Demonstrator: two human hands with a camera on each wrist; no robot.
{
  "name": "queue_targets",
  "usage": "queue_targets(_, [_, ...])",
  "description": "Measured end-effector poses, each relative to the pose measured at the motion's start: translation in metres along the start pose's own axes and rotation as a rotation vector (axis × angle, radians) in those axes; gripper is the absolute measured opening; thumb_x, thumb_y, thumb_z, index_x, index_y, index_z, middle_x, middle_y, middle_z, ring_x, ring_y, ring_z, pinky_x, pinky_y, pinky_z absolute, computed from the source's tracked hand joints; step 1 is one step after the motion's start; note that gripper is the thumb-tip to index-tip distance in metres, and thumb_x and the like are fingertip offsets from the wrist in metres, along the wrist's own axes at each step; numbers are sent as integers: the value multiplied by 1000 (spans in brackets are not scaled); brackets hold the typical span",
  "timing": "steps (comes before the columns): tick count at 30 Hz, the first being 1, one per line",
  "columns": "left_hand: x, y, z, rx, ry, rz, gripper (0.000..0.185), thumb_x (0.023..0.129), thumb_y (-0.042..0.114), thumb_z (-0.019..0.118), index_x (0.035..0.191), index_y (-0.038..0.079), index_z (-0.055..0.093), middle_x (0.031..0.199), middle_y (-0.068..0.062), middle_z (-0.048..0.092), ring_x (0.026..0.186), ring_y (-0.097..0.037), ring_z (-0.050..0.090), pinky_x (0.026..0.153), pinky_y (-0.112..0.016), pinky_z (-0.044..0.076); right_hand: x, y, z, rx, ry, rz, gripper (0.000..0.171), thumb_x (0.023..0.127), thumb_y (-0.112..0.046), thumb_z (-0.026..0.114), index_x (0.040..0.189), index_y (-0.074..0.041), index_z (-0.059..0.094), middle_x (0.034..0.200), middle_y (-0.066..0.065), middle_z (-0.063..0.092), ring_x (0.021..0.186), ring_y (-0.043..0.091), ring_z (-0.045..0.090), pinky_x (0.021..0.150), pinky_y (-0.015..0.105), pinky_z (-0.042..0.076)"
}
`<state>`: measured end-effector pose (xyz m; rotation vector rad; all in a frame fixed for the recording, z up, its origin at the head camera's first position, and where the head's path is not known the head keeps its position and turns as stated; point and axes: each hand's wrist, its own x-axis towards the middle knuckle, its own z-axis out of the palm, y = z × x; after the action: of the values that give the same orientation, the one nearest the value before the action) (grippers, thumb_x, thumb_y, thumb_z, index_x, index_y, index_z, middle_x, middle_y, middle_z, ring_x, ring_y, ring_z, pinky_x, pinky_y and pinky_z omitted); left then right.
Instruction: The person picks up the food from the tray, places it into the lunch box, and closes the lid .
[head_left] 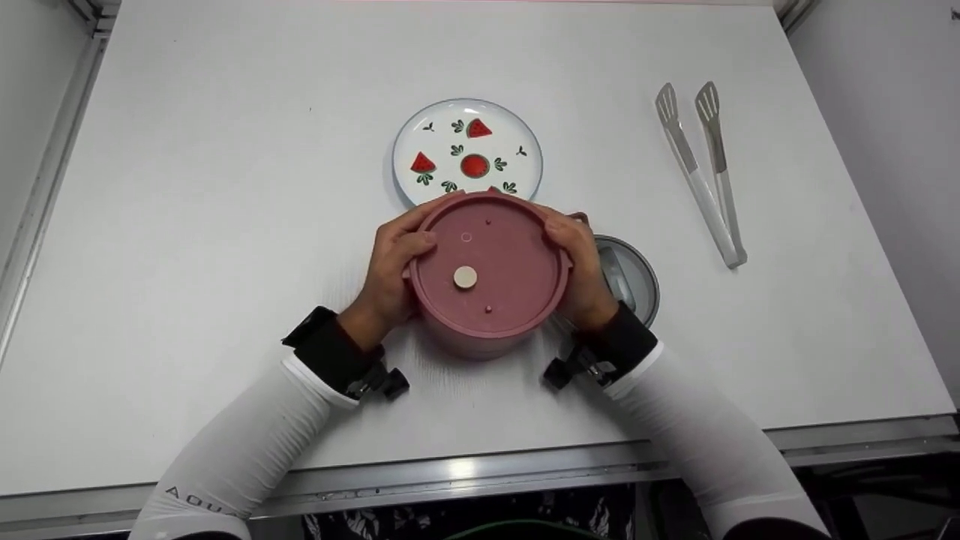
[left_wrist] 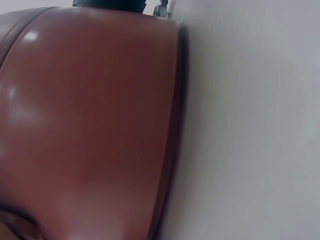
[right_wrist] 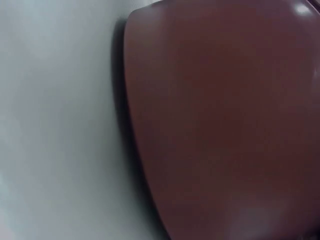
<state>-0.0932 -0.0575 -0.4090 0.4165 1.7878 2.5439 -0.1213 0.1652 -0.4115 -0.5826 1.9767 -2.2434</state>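
A dusty-red round lidded container (head_left: 491,255) with a pale round button on its lid stands in front of me. On its left side my left hand (head_left: 394,262) grips it, thumb over the lid's rim. My right hand (head_left: 579,266) holds the opposite side, its thumb at the rim too. The container's smooth wall (left_wrist: 95,120) fills much of the left wrist view, its base edge close to the white surface with a dark shadow along it. From the right wrist, the same wall (right_wrist: 225,120) shows beside the tabletop. Most of the fingertips are hidden.
Behind the container lies a white plate (head_left: 502,146) with watermelon drawings, its near edge covered. A grey-rimmed round item (head_left: 645,277), partly hidden, sits behind my right hand. Metal tongs (head_left: 709,191) lie spread at the right. The white table's (head_left: 225,150) metal front edge runs below my forearms.
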Motion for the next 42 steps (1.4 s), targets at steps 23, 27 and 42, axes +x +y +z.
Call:
queue_targets(23, [5, 1, -9, 20, -1, -7, 56, 88, 15, 45, 140, -5, 53, 135, -16, 61, 125, -21, 58, 104, -27, 49, 3, 4, 2, 52, -90, 6, 52, 101, -32, 34, 138, -5, 59, 130, 9, 65, 121, 22, 57, 104, 32, 47])
queue_targets(27, [10, -2, -6, 65, -24, -20, 55, 89, 17, 46, 140, -3, 54, 138, -15, 60, 127, -21, 57, 106, -26, 48, -7, -15, -22, -253, -48, -1, 39, 106, -24, 40, 132, -9, 65, 121, 8, 69, 106, 19, 63, 89, 28, 53])
queue_targets(42, [15, 0, -2, 73, -47, -18, 50, 92, 15, 47, 139, 2, 57, 136, -13, 61, 126, -21, 57, 105, -27, 47, -63, -18, -74, -1276, -45, 91, 60, 87, -18, 75, 141, -5, 52, 89, 17, 63, 63, 21, 53, 53, 35, 46])
